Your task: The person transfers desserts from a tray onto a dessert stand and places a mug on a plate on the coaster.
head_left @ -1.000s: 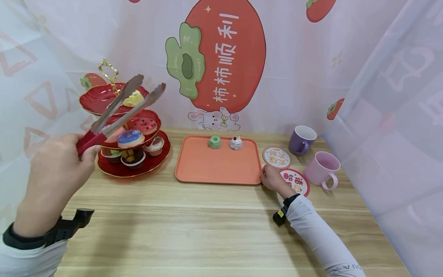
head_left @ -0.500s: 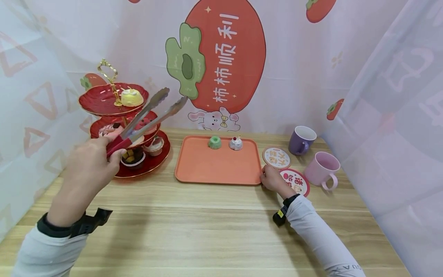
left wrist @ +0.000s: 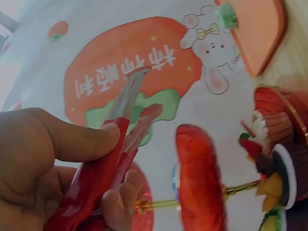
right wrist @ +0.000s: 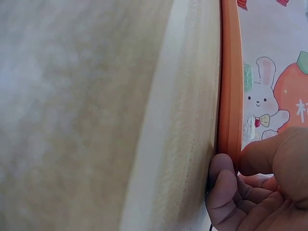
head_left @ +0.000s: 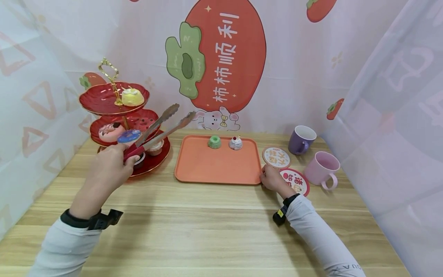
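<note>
My left hand (head_left: 109, 167) grips the red handles of metal tongs (head_left: 133, 151), whose arms stand apart with nothing between the tips. They point up and right, in front of a red tiered stand (head_left: 98, 99). In the left wrist view, thumb and fingers wrap the red handle (left wrist: 102, 173). My right hand (head_left: 275, 179) pinches the front right corner of an orange tray (head_left: 218, 165); the right wrist view shows thumb and fingers on the tray rim (right wrist: 231, 91). At the tray's back sit a green ring-shaped cake (head_left: 214, 142) and a white cake with a red berry (head_left: 236, 144).
The stand carries a yellow cake (head_left: 132, 97), a blue-topped donut (head_left: 129, 135), a pink donut (head_left: 110, 133) and cupcakes. On the right are two round coasters (head_left: 276, 157), a purple mug (head_left: 301, 139) and a pink mug (head_left: 321, 168). Printed cloth hangs behind and beside the table.
My left hand has moved right and down with the tongs, from the stand's upper tiers toward the gap before the tray. The right hand and tray have stayed put.
</note>
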Tool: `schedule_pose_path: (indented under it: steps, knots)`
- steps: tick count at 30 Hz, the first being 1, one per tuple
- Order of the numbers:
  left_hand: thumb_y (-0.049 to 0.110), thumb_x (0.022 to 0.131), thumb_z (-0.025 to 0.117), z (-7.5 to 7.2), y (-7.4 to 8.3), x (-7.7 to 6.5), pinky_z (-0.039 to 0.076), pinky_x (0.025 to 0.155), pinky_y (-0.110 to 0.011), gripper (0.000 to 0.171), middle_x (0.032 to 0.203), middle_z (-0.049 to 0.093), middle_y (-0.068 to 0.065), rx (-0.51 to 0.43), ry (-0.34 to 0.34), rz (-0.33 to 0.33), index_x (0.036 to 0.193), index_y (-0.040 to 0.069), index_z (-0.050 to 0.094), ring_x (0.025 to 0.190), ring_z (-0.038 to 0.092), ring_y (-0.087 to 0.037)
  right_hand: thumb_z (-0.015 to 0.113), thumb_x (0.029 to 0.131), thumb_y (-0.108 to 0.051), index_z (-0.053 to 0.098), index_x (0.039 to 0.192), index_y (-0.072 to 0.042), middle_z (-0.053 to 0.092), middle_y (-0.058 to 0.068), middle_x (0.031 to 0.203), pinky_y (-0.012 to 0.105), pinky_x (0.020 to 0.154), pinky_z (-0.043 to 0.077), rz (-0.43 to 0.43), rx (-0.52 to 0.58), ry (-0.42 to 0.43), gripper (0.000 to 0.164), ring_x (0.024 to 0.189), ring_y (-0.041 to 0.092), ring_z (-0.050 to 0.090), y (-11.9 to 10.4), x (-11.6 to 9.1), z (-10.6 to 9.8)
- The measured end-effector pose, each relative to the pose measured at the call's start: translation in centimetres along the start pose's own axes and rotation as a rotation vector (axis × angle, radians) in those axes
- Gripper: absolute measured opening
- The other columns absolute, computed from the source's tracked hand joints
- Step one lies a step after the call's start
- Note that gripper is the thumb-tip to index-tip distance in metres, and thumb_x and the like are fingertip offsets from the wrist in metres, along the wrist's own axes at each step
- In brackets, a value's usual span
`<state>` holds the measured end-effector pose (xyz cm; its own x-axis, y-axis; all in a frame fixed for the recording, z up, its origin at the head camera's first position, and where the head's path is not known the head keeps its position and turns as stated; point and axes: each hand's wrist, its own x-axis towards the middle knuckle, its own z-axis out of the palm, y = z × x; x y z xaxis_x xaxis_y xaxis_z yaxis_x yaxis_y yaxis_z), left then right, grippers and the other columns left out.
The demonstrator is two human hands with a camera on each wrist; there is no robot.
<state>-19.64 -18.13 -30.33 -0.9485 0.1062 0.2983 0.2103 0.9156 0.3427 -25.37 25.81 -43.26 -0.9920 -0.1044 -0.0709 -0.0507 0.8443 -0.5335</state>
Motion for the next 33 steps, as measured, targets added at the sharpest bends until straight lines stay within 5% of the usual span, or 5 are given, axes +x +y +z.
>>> schedule_pose_path:
  steps: [10, 33]
  knots:
    - [0.012, 0.085, 0.067, 2.6, -0.1, 1.0, 0.042, 0.052, -0.038, 0.027, 0.072, 0.056, -0.016, -0.052, -0.097, 0.0, 0.093, -0.012, 0.056, 0.06, 0.05, -0.029, 0.05, 0.09, 0.0, 0.053, 0.094, 0.006, 0.055, 0.009, 0.068, 0.029, 0.051, 0.043, 0.011, 0.026, -0.02, 0.008, 0.052, 0.016, 0.054, 0.1, 0.1, -0.1]
    - [0.016, 0.088, 0.064, 8.1, -0.8, 3.4, 0.039, 0.06, -0.037, 0.028, 0.078, 0.057, -0.013, -0.127, -0.309, -0.036, 0.099, -0.008, 0.058, 0.068, 0.05, -0.027, 0.049, 0.091, -0.002, 0.052, 0.094, 0.005, 0.055, 0.009, 0.068, 0.028, 0.049, 0.042, 0.04, 0.017, -0.048, 0.008, 0.052, 0.017, 0.054, -0.1, 0.3, -0.1]
